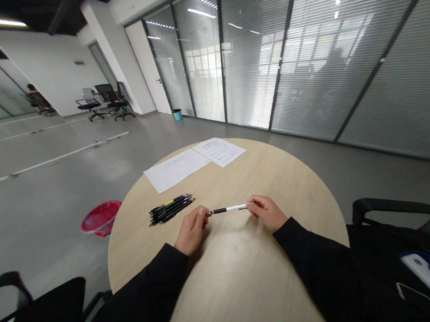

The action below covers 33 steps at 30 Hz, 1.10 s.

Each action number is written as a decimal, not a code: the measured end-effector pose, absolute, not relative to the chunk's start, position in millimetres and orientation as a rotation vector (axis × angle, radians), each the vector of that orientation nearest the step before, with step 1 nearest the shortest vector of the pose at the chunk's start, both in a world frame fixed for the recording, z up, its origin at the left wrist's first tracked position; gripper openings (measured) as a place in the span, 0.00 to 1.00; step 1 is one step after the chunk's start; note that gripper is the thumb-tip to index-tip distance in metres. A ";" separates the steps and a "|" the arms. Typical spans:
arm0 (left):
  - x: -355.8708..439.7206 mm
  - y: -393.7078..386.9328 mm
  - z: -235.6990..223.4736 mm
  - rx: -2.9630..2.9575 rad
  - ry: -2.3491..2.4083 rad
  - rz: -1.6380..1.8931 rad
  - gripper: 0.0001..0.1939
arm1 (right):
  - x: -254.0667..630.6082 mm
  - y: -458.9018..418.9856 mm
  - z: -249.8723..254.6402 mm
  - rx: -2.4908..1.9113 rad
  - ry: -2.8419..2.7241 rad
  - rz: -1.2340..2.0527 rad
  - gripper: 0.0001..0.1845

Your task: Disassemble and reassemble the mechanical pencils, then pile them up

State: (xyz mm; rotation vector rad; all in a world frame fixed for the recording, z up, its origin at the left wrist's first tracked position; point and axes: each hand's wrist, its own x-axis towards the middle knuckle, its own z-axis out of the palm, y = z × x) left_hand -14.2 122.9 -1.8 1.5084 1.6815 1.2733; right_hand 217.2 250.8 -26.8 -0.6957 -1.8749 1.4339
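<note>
Our left hand (192, 230) and right hand (267, 213) rest over the near part of a round, pale wood-grain worktop (243, 287). The fingers of each hand are clamped on one end of a black-and-white pen (227, 209), so it lies level between them, apart from the other pens. A bundle of black pens (171, 209) lies just beside the left hand, gathered side by side. Open worktop surrounds the hands, and two paper sheets (176, 170) lie near the far edge. Past the left edge stands a red waste bin (101, 218) on the floor (47, 258).
</note>
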 end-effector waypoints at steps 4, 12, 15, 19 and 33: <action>-11.9 123.6 -1.2 1.486 1.534 1.340 0.14 | 217.0 249.7 -24.8 -0.692 -1.855 1.450 0.19; -14.5 123.5 0.8 1.509 1.599 1.246 0.14 | 217.8 249.3 -24.2 -0.656 -1.890 1.516 0.16; -16.0 123.9 -1.6 1.525 1.607 1.223 0.15 | 218.4 250.5 -26.9 -0.666 -1.925 1.504 0.14; -16.4 124.2 -2.9 1.529 1.630 1.192 0.17 | 218.6 251.2 -29.7 -0.687 -2.015 1.443 0.11; -15.4 125.7 -0.4 1.502 1.767 1.208 0.20 | 218.9 249.2 -28.5 -0.706 -2.162 1.326 0.10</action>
